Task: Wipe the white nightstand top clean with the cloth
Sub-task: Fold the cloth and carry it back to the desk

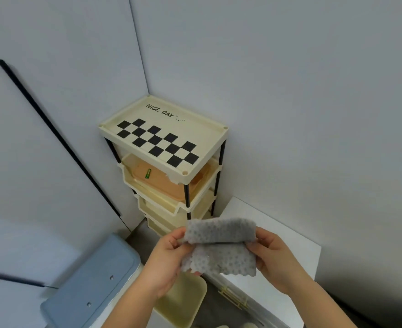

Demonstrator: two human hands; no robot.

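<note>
A grey dotted cloth (221, 247) is held in the air in front of me, folded over once along its top. My left hand (169, 259) pinches its left edge and my right hand (273, 259) pinches its right edge. Behind and to the right of the cloth lies the white nightstand top (292, 235), against the right wall; the cloth and my right hand hide part of it. Both hands are above the surface, not touching it.
A cream tiered shelf (164, 138) with a black checkered top stands in the corner. Its second tier holds an orange tray with a green battery (148, 173). A blue-grey lid (93, 282) sits at lower left, a cream bin (183, 301) below my hands.
</note>
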